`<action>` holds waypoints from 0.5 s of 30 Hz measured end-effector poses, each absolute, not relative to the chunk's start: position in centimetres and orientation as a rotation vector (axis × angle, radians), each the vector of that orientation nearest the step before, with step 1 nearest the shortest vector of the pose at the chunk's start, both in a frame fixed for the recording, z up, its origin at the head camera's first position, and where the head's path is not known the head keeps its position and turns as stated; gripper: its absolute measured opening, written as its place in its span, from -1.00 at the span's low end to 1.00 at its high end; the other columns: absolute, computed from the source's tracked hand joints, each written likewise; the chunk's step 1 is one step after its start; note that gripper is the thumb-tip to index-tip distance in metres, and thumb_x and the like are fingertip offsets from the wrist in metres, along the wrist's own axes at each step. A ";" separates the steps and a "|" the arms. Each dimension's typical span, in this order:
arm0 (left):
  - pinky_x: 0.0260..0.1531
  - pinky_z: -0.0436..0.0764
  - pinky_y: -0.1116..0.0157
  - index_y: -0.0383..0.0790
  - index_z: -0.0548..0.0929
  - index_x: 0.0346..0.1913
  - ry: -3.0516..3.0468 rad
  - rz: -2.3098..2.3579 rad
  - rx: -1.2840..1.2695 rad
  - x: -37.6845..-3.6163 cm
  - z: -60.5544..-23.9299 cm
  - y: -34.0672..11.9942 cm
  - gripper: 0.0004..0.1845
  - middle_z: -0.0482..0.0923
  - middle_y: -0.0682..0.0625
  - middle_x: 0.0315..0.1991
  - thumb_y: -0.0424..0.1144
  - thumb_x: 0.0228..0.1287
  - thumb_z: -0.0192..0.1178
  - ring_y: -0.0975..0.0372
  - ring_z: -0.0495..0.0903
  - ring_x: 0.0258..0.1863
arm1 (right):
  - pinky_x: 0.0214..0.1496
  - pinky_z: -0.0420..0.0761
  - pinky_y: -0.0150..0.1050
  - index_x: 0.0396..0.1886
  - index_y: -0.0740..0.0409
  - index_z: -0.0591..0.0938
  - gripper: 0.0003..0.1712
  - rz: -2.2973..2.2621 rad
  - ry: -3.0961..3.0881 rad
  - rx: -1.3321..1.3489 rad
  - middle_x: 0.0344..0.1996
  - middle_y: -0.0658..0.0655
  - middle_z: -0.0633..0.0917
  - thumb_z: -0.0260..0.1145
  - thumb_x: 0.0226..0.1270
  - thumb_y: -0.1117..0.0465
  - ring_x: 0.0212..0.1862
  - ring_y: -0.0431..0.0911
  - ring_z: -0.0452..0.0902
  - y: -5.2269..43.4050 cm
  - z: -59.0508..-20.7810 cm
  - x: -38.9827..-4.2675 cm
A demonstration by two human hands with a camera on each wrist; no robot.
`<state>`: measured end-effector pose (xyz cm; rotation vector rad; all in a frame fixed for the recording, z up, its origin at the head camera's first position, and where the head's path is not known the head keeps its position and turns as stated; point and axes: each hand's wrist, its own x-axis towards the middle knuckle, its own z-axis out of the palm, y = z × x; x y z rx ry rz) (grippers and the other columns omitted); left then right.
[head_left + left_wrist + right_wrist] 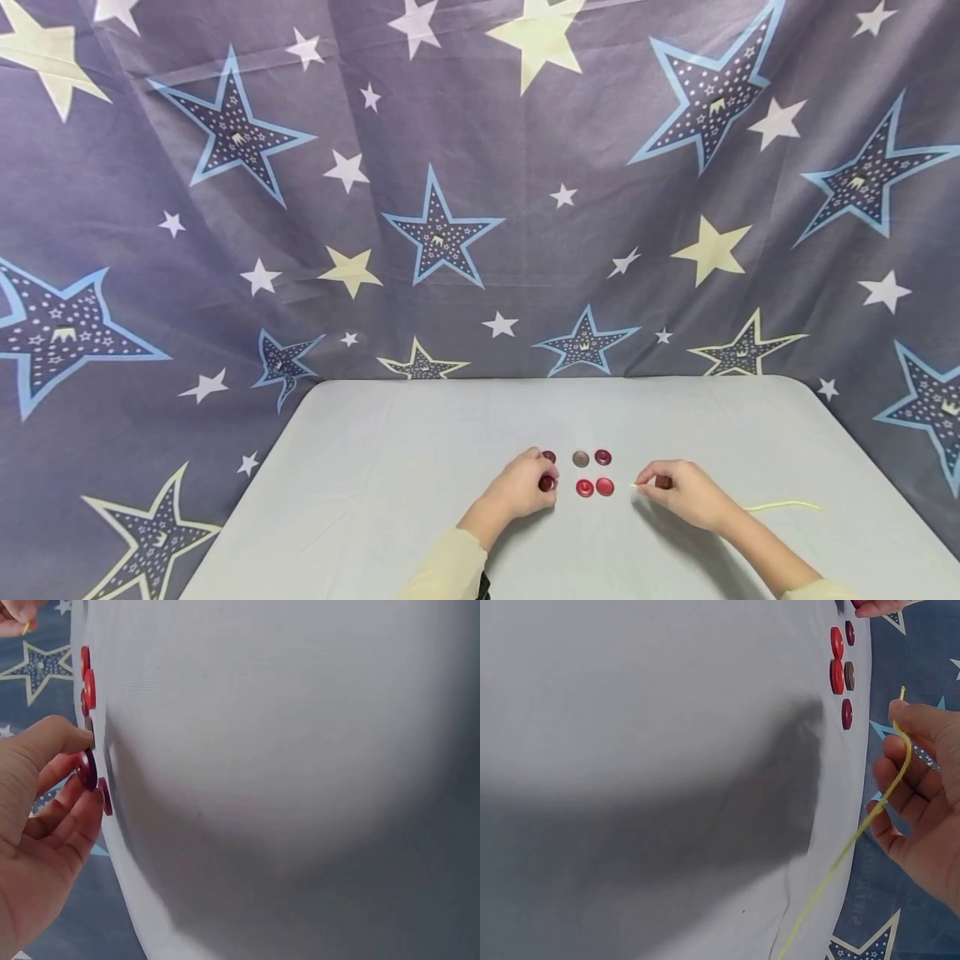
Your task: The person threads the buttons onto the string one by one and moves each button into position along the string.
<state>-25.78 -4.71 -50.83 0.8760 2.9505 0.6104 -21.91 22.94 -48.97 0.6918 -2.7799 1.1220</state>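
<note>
A dark red button (86, 769) is pinched between the thumb and fingers of my left hand (520, 486), just above the white table. My right hand (690, 493) pinches a yellow string (870, 814) near one end, with a short tip poking out past the fingertips. The rest of the string trails behind that hand to the right. Between the hands lie two brighter red buttons (584, 488) side by side, a brown button (581, 458) and a dark red button (603, 457). One more dark red button (549, 456) lies partly hidden behind my left fingers.
The white tabletop (360, 500) spreads around both hands, its far edge meeting a hanging star-patterned cloth (465, 317). Shadows of the hands fall across the table.
</note>
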 end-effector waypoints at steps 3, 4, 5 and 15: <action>-0.16 0.51 0.45 -0.14 0.66 -0.20 2.941 0.688 0.863 -25.7 -50.8 -4.8 -0.76 0.46 0.09 -0.30 -0.25 -0.02 0.28 0.37 0.45 -0.31 | -0.55 0.32 -0.43 -0.43 0.14 0.66 -0.91 1.123 -2.759 0.706 -0.71 -0.18 0.44 0.32 0.18 0.21 -0.60 -0.43 0.25 22.7 -49.0 -22.0; -0.15 0.51 0.45 -0.14 0.66 -0.19 2.943 0.709 0.864 -25.6 -50.8 -4.8 -0.76 0.47 0.09 -0.29 -0.25 -0.01 0.28 0.37 0.45 -0.31 | -0.56 0.32 -0.43 -0.43 0.14 0.66 -0.91 1.128 -2.759 0.705 -0.71 -0.18 0.44 0.32 0.18 0.21 -0.61 -0.43 0.25 22.7 -49.0 -22.0; -0.14 0.51 0.45 -0.14 0.66 -0.19 2.947 0.727 0.872 -25.6 -50.7 -4.8 -0.75 0.48 0.09 -0.29 -0.25 -0.01 0.28 0.36 0.46 -0.30 | -0.56 0.32 -0.43 -0.42 0.14 0.66 -0.91 1.133 -2.758 0.705 -0.71 -0.18 0.44 0.32 0.18 0.21 -0.61 -0.43 0.25 22.6 -49.0 -22.0; -0.15 0.53 0.45 -0.18 0.66 -0.13 2.871 1.031 0.867 -25.2 -49.9 -4.6 -0.72 0.55 0.08 -0.25 -0.24 0.05 0.30 0.36 0.51 -0.27 | -0.55 0.33 -0.43 -0.39 0.10 0.67 -0.89 1.132 -2.797 0.658 -0.71 -0.16 0.44 0.32 0.20 0.15 -0.62 -0.42 0.23 22.2 -48.7 -22.2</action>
